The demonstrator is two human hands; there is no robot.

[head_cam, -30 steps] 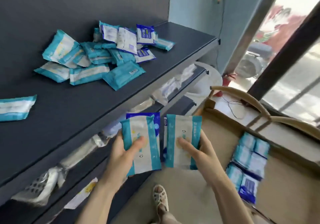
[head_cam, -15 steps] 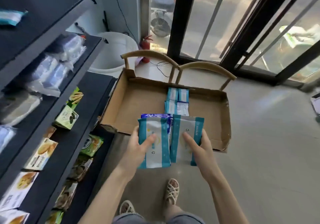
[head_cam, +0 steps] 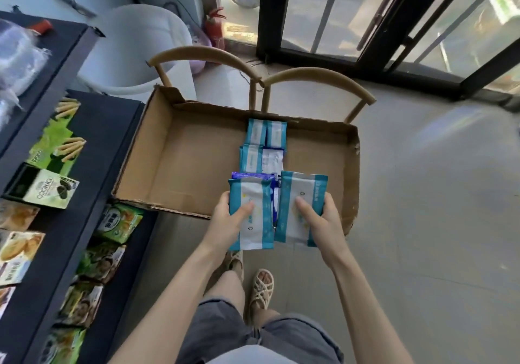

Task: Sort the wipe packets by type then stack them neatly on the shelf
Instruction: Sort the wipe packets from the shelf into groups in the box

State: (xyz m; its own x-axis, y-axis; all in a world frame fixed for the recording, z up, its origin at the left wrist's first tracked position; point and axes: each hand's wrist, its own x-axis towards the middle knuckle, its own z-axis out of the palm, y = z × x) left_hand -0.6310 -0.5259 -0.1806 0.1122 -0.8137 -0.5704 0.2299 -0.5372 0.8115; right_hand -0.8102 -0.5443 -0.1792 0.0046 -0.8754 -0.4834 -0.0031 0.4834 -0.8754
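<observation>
The left hand (head_cam: 225,224) gripped a flat, glossy teal-and-white wipe packet (head_cam: 254,223), thumb across its face, with a dark blue packet (head_cam: 253,175) tucked behind it. The right hand (head_cam: 326,223) held a second teal-and-white packet (head_cam: 305,197) the same way, the long edges almost meeting. Both hung over the near rim of a shallow cardboard box (head_cam: 180,166). More packets (head_cam: 254,133) lay in pairs just beyond the fingertips, and bare brown cardboard stretched left of the left hand.

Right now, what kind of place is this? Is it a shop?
Probably a small shop: dark shelves hold cookie boxes and snack bags, a cardboard box holds wipe packets, and glass doors face outside.
</observation>
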